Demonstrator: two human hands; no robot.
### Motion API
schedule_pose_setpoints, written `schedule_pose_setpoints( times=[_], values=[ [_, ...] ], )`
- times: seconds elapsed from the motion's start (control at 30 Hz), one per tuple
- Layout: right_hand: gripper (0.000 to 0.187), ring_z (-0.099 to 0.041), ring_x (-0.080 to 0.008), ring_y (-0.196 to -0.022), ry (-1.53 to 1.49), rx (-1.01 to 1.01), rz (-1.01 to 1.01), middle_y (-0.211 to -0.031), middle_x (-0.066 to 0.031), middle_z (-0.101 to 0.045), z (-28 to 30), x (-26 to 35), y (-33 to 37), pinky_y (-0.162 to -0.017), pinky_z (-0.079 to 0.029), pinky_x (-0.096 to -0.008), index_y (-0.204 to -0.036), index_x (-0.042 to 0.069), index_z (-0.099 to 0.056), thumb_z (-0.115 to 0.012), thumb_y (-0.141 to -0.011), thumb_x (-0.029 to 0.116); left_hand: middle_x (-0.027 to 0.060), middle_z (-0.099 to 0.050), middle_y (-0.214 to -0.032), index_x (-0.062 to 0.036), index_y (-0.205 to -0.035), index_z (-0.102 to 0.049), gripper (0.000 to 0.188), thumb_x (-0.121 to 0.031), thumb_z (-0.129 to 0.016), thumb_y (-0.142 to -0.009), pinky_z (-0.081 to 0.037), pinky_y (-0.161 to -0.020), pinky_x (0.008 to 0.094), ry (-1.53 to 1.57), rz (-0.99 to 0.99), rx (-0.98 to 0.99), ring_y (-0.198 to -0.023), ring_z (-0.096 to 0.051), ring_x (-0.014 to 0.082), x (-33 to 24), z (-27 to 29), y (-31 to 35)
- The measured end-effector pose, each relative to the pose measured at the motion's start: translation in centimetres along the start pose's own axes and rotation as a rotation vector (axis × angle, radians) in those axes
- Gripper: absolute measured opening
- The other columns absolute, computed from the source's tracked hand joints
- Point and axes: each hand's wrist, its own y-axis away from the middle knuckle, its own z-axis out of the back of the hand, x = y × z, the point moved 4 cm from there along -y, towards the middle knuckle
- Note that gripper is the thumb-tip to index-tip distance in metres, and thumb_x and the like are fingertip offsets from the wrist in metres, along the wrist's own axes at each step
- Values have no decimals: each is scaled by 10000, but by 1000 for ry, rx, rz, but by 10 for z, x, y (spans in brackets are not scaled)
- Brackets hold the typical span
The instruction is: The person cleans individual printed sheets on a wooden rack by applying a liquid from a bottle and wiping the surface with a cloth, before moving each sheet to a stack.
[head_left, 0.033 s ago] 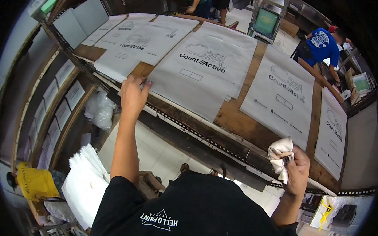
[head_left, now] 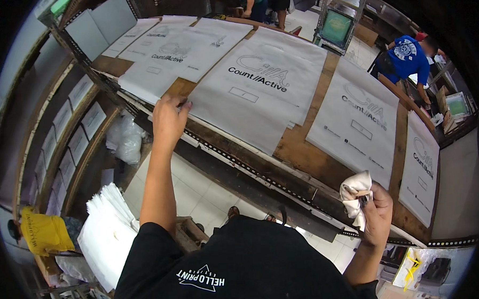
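Observation:
White printed bags or sheets (head_left: 258, 87) lie flat in a row on a long brown board, each with black line lettering and a small outlined box. At the board's near edge, my left hand (head_left: 169, 120) is closed, fingers curled beside the lower left corner of the large middle sheet. What its fingertips hold, if anything, is hidden. My right hand (head_left: 378, 210) grips a crumpled off-white cloth (head_left: 355, 198) just off the near edge, below another printed sheet (head_left: 356, 123). Something small and dark shows between fingers and cloth; I cannot make it out.
Perforated metal edging (head_left: 251, 175) borders the table. A thick stack of white sheets (head_left: 109, 235) stands at my left, near curved shelves (head_left: 63, 152) and a clear plastic bag (head_left: 127, 141). A person in yellow (head_left: 45, 233) is at far left, another in blue (head_left: 409, 59) at far right.

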Motion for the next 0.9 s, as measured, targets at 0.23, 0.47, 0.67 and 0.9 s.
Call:
schedule_pose_setpoints(
  times=[0.23, 0.47, 0.67, 0.9],
  values=[
    [410, -684, -157, -917, -14, -31, 15, -1087, -126, -716, -41, -14, -20, -840, -530, -283, -1242, -85, -618, -676, -983, 227, 200, -677, -971, 12, -975, -751, 214, -182, -695, -903, -511, -853, 459, 91, -14, -79, -945, -642, 406, 12, 2, -14],
    [405, -694, -181, -948, -28, -100, 4, -1098, -135, -721, -52, -21, -20, -876, -535, -311, -1243, -79, -626, -687, -978, 222, 203, -736, -933, 19, -1004, -748, 222, -179, -685, -926, -548, -776, 398, 375, -68, -61, -835, -711, 355, 24, 6, -68],
    [340, -693, -172, -936, -64, -130, -1, -1090, -131, -723, -62, -20, -19, -862, -539, -306, -1234, -53, -636, -663, -996, 188, 202, -747, -897, 4, -994, -765, 336, -307, -748, -868, -551, -772, 404, 321, -229, 364, -821, -719, 331, -27, -61, -183],
    [347, -646, -101, -738, 30, -207, 75, -948, -91, -718, -59, -14, -7, -651, -511, -230, -1188, -59, -657, -645, -1004, 235, 197, -672, -1251, -31, -1255, -679, 511, -317, -759, -839, -495, -1009, 444, 132, -679, 294, -1155, -636, 341, -61, -173, -266]
  ],
)
